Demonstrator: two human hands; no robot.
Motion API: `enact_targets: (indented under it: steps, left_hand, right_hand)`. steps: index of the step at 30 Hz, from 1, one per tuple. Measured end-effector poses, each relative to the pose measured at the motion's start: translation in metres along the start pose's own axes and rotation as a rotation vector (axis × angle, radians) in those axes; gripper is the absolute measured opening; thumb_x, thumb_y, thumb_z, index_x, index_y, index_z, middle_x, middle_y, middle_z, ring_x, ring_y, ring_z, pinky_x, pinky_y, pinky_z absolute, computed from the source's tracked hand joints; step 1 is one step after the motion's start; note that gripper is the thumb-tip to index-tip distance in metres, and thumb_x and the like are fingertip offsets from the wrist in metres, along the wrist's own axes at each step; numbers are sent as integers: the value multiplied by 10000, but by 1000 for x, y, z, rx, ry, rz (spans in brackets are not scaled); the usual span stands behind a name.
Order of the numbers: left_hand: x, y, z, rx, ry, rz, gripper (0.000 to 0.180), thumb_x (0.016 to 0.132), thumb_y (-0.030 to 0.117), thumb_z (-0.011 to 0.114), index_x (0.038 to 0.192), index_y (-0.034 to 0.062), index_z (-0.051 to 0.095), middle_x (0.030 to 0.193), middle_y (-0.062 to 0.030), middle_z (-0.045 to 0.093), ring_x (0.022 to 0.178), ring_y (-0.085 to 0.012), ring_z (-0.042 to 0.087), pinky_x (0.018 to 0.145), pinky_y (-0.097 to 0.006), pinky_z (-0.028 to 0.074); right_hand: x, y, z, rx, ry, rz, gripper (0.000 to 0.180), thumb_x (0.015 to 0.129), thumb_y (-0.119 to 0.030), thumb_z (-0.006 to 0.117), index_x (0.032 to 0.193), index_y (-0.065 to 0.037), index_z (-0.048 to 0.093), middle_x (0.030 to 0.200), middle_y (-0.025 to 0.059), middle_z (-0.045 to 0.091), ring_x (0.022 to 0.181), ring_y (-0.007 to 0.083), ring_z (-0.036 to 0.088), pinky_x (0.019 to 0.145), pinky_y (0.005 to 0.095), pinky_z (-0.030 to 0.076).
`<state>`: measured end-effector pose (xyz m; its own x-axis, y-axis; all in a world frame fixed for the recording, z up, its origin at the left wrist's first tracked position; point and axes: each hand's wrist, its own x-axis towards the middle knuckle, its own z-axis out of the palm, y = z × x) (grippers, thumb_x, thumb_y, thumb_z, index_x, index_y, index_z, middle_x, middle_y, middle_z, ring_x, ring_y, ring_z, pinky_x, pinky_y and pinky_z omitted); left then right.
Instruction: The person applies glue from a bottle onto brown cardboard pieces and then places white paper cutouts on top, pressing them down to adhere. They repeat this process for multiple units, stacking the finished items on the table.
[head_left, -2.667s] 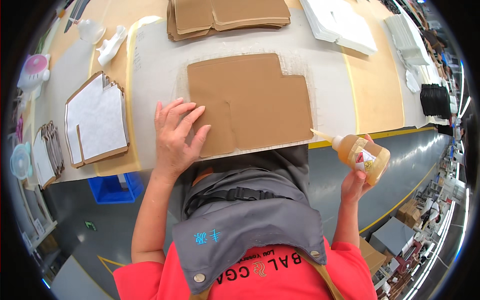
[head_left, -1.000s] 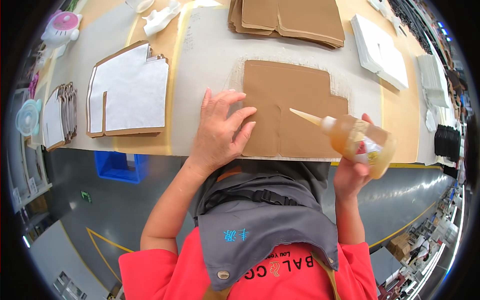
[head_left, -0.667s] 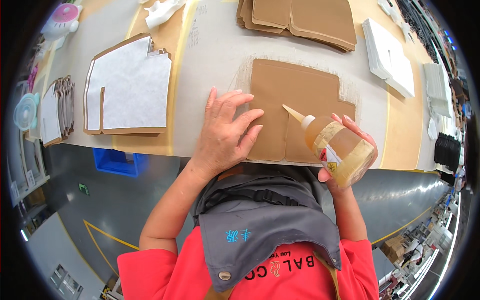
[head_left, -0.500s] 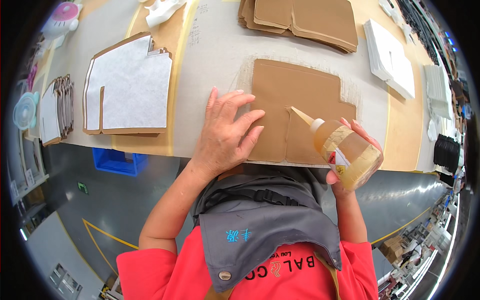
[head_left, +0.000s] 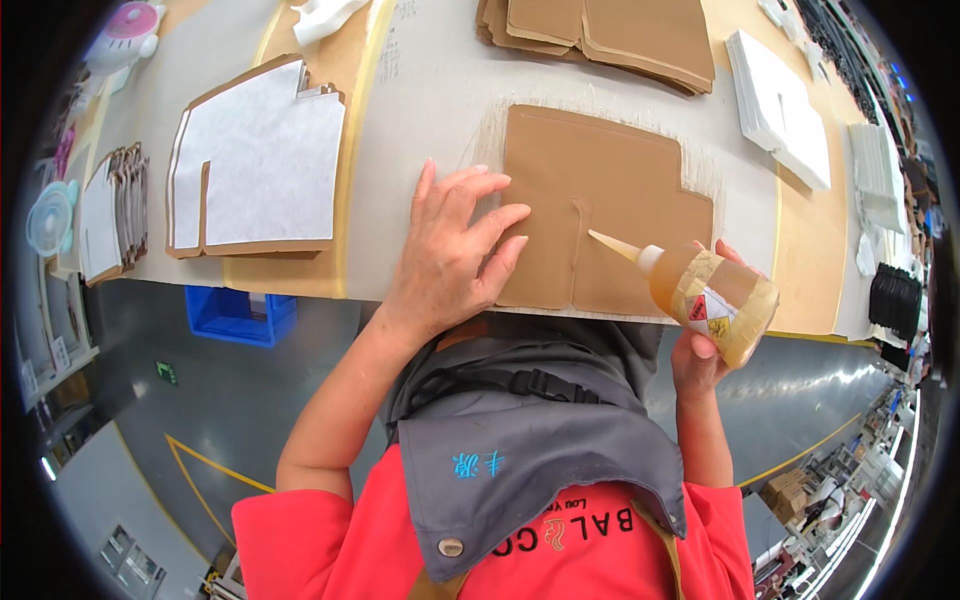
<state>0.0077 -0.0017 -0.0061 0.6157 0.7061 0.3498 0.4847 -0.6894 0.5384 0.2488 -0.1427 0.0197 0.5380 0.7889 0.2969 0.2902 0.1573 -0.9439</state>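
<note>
A brown flat panel (head_left: 610, 165) with a notched right corner and a slit at its middle lies on the grey-covered table. My right hand (head_left: 705, 350) is wrapped round a clear squeeze bottle (head_left: 712, 295) of amber liquid, probably glue. Its long tapered nozzle (head_left: 615, 245) slants left over the panel, just right of the slit; whether the tip touches the surface I cannot tell. At the panel's left edge rests my left hand (head_left: 455, 240), fingers spread and slightly bent, fingertips on or near the panel, gripping nothing.
Stacked brown panels (head_left: 640, 45) lie at the back. To the left is a pile of brown panels topped with white sheets (head_left: 265, 165), beside an upright bundle (head_left: 115, 215). White cut pieces (head_left: 775, 110) are stacked at right. A blue bin (head_left: 240, 320) stands below the table's front edge.
My right hand has moved the bottle a little to the right, and its nozzle tip has left the top of the slit. My left hand stays almost in place.
</note>
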Motion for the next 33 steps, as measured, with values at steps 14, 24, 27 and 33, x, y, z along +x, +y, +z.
enact_targets:
  steps: [14,24,27,33]
  left_hand:
    - [-1,1,1,25,5,11,258,827,155,735,1084,138,716,1263,-50,560,1244,-272,526,1158,-583,270]
    - [0,1,-1,-4,32,4,293,823,136,722,1114,133,688,1244,-61,554,1227,-265,528,1155,-597,270]
    - [2,2,0,-13,38,12,287,817,131,723,1100,122,676,1226,-67,541,1230,-266,514,1147,-615,276]
    - [0,0,-2,-10,22,-5,268,819,136,721,1084,128,681,1231,-59,539,1236,-263,515,1144,-615,275]
  right_hand:
    - [-46,1,-31,17,-91,-120,1097,634,-695,818,1378,-99,274,1317,198,515,1209,351,559,1003,569,500]
    - [-54,-4,-65,-83,49,-100,1093,647,-738,781,1402,-95,320,1356,210,522,1232,384,564,1039,542,475]
    - [-35,-17,-63,95,393,155,1017,738,-763,678,1429,-84,367,1445,207,471,1250,346,564,997,511,519]
    - [14,-7,-21,402,214,277,890,850,-678,620,1457,-68,391,1504,193,429,1251,280,577,831,412,618]
